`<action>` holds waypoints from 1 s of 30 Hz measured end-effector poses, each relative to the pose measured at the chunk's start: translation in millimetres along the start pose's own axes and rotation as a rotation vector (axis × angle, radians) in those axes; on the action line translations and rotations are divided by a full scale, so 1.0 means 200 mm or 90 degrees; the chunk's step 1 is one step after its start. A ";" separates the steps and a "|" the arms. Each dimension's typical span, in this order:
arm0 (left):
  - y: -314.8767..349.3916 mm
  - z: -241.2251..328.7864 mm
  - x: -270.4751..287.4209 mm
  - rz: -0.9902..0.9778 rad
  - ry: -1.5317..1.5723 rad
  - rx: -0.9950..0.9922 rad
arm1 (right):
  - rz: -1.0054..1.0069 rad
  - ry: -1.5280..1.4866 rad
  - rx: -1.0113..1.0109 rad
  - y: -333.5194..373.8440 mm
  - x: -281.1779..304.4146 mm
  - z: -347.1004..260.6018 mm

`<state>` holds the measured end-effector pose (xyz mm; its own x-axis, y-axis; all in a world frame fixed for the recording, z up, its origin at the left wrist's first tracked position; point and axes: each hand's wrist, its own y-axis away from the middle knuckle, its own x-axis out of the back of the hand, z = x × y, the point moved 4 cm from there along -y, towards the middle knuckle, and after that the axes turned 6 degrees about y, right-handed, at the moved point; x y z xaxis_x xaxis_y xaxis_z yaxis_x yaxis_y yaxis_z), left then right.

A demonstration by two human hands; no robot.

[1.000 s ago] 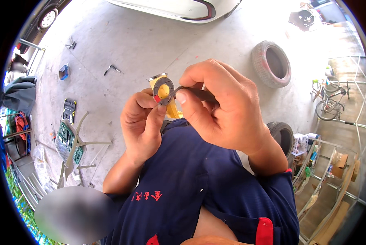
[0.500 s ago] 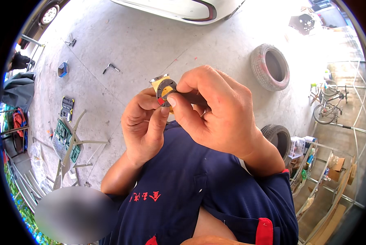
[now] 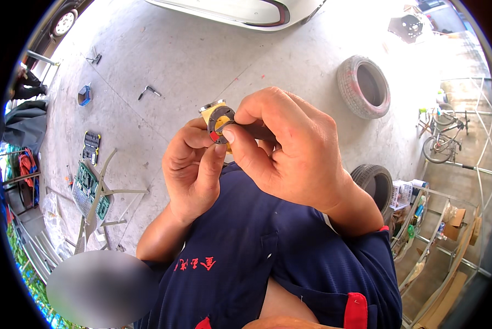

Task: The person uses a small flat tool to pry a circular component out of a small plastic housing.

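Note:
Close together in front of my chest, both hands work on a small yellow part [image 3: 206, 113] with a silvery rim on top and a dark round face that carries a red mark. My left hand [image 3: 191, 170] is closed on it, fingers behind and thumb at its lower edge. Thumb and forefinger of my right hand [image 3: 298, 151] pinch together at the right side of the dark face. Inside the right hand lies a dark, flat-looking piece [image 3: 259, 132] that reaches toward the part. Its kind and far end are hidden by my fingers.
A white car [image 3: 240, 13] stands ahead. On the right are a tyre [image 3: 347, 88], another tyre [image 3: 385, 181], a bicycle [image 3: 443, 140] and a metal rack. To the left lie a green tool case [image 3: 84, 181], a metal stand [image 3: 104, 192], a black tool set [image 3: 91, 147] and a blue box [image 3: 84, 95].
The yellow part has tilted or shifted very slightly to the left in my hands. My grip looks the same. A dark shape at the far left edge has moved a little.

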<state>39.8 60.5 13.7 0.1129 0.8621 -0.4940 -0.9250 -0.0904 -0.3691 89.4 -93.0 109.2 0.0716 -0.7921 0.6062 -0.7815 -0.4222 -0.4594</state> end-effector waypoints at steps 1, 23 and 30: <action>0.00 0.00 0.00 0.000 0.003 -0.003 | 0.000 0.000 0.000 0.00 0.00 0.01; 0.03 0.02 0.01 0.004 -0.021 -0.013 | 0.021 0.011 0.050 0.01 -0.02 -0.01; 0.03 0.01 0.01 0.005 -0.018 -0.005 | 0.007 0.007 0.015 0.02 -0.01 -0.02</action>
<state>32.8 63.0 12.4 0.0949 0.8753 -0.4742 -0.9226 -0.1016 -0.3721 83.4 -91.5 107.8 0.0561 -0.7916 0.6085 -0.7669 -0.4245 -0.4814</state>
